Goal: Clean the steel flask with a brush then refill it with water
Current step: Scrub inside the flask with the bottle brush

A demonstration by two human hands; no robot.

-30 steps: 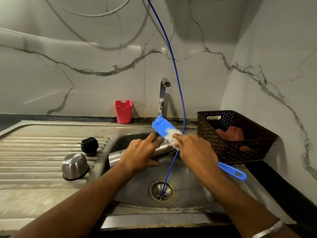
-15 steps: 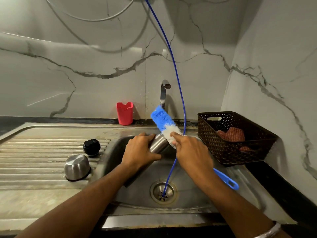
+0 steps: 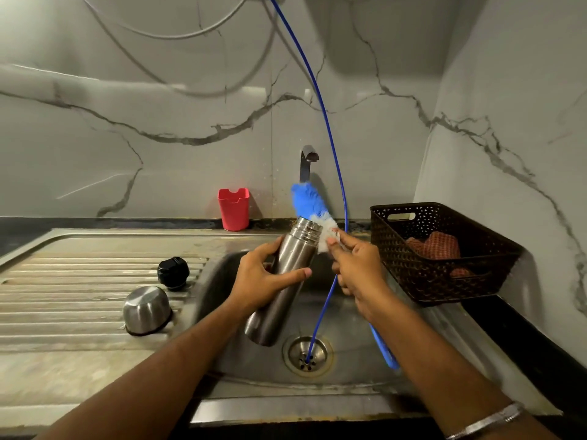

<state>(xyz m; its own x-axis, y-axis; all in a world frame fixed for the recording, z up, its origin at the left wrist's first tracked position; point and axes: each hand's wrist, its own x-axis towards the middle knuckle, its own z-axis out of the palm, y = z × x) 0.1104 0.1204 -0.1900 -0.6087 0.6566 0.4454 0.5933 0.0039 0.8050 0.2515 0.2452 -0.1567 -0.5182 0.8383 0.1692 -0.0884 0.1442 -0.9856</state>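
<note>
Flask (image 3: 282, 281): rigid steel, likely wet and slippery; left grip (image 3: 266, 281) wraps mid-body, tilted over sink (image 3: 444, 338). Right grip (image 3: 359, 268) pinches brush (image 3: 309, 201) beside the mouth.

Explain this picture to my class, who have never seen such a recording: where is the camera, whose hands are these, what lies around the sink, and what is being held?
There is no machine here. The camera sits on a person's head and looks forward and down, so the two arms are the wearer's own.

The left hand grips a steel flask, open and tilted, above the sink. The right hand holds a blue and white bottle brush beside the flask's mouth; its bristles are outside, not in.

On the draining board lie a black stopper and a steel cap. A red holder stands by the wall, a dark basket on the right. A thin blue tube runs down into the drain.
</note>
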